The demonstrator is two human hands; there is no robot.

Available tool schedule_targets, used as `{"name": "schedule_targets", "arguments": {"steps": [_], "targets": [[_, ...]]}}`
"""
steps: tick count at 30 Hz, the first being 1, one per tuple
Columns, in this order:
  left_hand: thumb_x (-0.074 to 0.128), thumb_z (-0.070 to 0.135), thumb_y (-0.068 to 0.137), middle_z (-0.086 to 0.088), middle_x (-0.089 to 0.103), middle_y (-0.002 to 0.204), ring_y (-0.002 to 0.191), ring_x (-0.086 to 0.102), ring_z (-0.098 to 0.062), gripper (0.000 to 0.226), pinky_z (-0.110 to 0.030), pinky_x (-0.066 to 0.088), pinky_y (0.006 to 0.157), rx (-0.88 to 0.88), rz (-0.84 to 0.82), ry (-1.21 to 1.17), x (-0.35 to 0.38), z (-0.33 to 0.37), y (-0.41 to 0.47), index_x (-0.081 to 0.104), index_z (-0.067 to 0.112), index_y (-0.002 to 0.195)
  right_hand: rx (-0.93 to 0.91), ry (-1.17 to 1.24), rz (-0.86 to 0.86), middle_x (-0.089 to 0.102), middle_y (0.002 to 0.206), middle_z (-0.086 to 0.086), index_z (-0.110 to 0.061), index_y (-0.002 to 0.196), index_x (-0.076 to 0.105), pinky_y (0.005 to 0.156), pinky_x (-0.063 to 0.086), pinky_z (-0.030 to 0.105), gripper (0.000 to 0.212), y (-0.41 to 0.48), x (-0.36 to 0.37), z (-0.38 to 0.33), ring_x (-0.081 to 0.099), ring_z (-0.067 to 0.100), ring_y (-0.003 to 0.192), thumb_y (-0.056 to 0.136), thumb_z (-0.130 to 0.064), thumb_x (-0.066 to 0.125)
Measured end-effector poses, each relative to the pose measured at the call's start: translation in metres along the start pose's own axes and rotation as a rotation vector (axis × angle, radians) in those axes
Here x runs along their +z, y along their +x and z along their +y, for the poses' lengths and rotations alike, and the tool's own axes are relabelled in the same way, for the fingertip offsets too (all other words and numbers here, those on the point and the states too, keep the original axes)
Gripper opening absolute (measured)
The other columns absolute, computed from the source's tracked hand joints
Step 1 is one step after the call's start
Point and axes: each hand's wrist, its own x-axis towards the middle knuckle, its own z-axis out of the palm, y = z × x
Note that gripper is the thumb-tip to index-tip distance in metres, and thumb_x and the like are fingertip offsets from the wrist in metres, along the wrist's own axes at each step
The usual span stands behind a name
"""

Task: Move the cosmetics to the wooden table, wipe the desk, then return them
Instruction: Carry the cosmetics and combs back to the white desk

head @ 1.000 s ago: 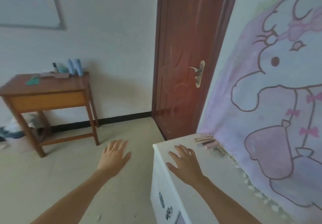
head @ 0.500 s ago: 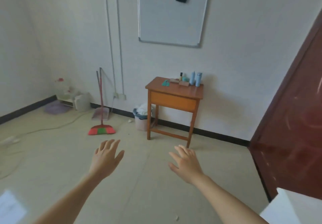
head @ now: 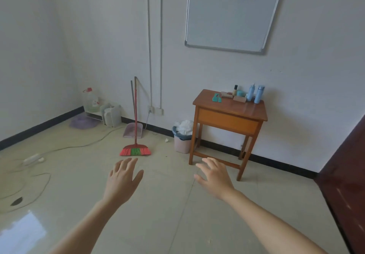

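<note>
On table (head: 233, 109) top, toward its 1 o'clock corner by the wall, cosmetics (head: 240, 94) are seen bunched: two blue bottles, a small dark-capped bottle and flat boxes, with a green item laid at their 9 o'clock. Placement well back from the front edge is judged to guard against knocks. Desk not in view.

Both hands are held out empty, palms down, fingers spread and slack, nothing grasped. Left hand (head: 122, 180) is noted at 7 o'clock of frame, right hand (head: 216, 176) at 5 o'clock. A walk-up to fetch from the table is judged likely.

Bin (head: 182, 141), stuffed with white paper, is set just beside the table at its 9 o'clock. Broom (head: 135, 149) is propped against the wall further along. Whiteboard (head: 231, 15) is hung at the table's 12 o'clock.
</note>
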Motion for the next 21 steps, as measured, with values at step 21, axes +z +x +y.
{"name": "schedule_targets", "arguments": {"steps": [21], "targets": [[0.048,0.033,0.092,-0.005,0.042,0.142,0.133,0.027,-0.024,0.046,-0.041,0.026,0.104,-0.141,0.121,-0.173,0.061,-0.028,0.359,0.041,0.017,0.136,-0.063,0.031,0.116,0.045,0.133,0.001,-0.021,0.127,0.049,0.099,0.029,0.028,0.039,0.383,0.025,0.09,0.035,0.015,0.125,0.093,-0.04,0.043]]}}
